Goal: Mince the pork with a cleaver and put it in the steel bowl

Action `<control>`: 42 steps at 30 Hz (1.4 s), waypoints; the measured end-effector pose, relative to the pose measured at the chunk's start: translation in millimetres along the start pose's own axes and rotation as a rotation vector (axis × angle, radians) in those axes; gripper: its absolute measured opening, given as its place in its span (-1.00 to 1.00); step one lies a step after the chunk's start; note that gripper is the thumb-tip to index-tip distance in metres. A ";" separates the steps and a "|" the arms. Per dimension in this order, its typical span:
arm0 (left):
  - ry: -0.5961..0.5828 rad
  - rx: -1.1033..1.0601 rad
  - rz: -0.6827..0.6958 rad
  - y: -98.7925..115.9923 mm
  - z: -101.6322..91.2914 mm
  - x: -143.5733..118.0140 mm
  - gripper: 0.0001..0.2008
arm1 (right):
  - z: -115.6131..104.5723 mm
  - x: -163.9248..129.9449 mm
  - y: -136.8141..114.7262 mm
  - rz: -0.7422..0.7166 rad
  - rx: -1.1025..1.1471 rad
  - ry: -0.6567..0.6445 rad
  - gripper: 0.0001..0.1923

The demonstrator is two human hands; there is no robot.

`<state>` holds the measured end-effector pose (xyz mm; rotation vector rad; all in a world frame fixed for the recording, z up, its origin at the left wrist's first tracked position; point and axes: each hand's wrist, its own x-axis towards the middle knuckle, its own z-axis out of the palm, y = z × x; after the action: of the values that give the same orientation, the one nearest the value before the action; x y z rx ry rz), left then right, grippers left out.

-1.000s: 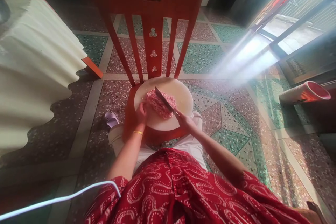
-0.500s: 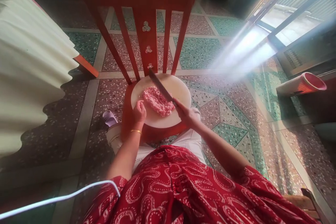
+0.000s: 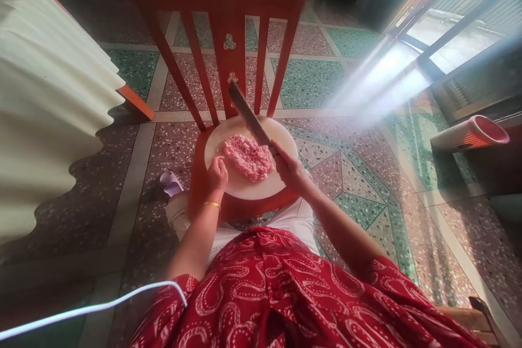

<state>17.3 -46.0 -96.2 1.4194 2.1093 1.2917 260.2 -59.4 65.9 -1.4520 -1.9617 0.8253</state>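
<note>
On the round white board's (image 3: 281, 144) middle, soft pink mince (image 3: 248, 156) is lying while our right hand (image 3: 287, 166) is gripping a raised steel knife (image 3: 248, 114); our left hand (image 3: 217, 173), curled, is resting at the board's left edge.

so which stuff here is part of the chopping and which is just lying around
In use:
- knife, gripped by the right hand, blade raised above the meat
- minced meat
- round cutting board, left hand resting on it
- red chair bearing the board

Lying about:
- red-rimmed tube
- white cable
- cream cloth
</note>
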 end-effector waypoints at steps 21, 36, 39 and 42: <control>0.000 0.029 0.042 -5.3 2.5 1.4 -0.71 | 14.3 1.1 44.6 0.115 -0.138 -0.170 -0.55; -0.021 0.026 0.050 -1.1 -1.2 1.4 -0.70 | 25.6 -26.1 62.7 0.136 0.112 -0.082 -0.54; -0.029 0.008 0.051 1.4 -3.0 0.7 -0.69 | 11.1 -56.3 60.7 0.262 0.324 -0.019 -0.45; -0.008 0.035 0.040 4.1 -1.4 1.0 -0.70 | 11.6 -101.3 62.5 0.473 0.638 0.004 -0.27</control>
<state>18.4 -45.4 -91.9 1.4856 2.1190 1.2675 316.5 -144.6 3.7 -1.5019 -1.1715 1.4825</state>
